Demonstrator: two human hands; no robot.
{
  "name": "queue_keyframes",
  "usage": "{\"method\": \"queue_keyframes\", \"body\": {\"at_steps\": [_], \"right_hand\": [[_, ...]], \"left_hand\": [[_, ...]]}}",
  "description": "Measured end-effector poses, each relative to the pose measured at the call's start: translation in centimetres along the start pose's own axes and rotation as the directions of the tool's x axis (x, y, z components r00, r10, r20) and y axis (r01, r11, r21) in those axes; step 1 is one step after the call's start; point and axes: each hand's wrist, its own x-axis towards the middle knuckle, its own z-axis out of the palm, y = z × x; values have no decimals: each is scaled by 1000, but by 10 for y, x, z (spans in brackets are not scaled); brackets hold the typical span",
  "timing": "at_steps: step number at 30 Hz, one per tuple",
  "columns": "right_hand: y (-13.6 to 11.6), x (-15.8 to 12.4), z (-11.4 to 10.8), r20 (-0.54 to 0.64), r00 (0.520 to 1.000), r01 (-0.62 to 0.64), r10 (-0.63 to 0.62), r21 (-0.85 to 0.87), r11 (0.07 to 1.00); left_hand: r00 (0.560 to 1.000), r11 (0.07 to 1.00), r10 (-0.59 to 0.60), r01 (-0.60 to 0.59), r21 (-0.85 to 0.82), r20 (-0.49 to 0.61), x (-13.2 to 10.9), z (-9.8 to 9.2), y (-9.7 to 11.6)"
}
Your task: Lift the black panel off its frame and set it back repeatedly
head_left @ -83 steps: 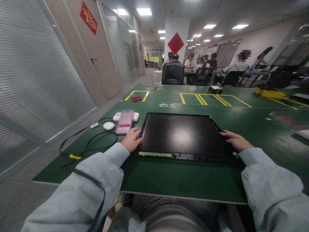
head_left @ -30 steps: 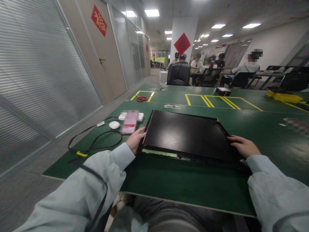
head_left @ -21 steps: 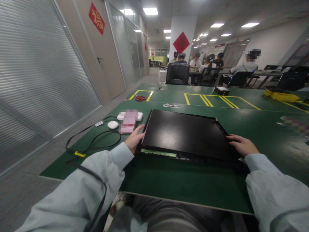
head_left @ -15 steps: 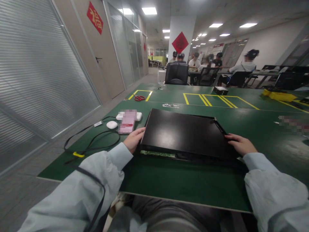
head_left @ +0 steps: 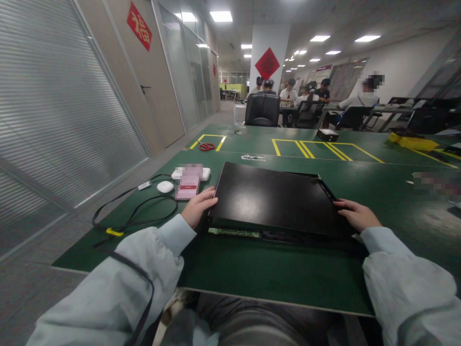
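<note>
A large black display panel point(head_left: 273, 197) lies in front of me on the green table point(head_left: 266, 269), its near edge raised a little off the black frame point(head_left: 288, 237) beneath. A green circuit strip point(head_left: 233, 232) shows along that frame's near left edge. My left hand point(head_left: 197, 205) grips the panel's left edge with the fingers curled over it. On the right edge, my right hand point(head_left: 356, 216) holds the panel, fingers pressed along it.
Left of the panel lie a pink phone point(head_left: 187, 185), a white case point(head_left: 164, 187) and a looped black cable point(head_left: 137, 211). Red scissors point(head_left: 206, 146) and a black box point(head_left: 327, 135) sit farther back. Several people sit at tables behind an office chair point(head_left: 262, 110).
The panel's near edge has lifted off the frame, tilting up between both hands. Earlier it lay flat. Both hands kept their places at its sides.
</note>
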Motion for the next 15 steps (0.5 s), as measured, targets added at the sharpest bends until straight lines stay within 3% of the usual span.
{"method": "queue_keyframes", "body": {"at_steps": [4, 15], "right_hand": [[3, 1, 2, -10, 1000, 0, 0, 6, 1000], [1, 0, 2, -27, 1000, -3, 3, -1, 1000]], "left_hand": [[999, 997, 28, -30, 76, 27, -4, -3, 4], [987, 994, 105, -102, -37, 123, -9, 7, 14]]}}
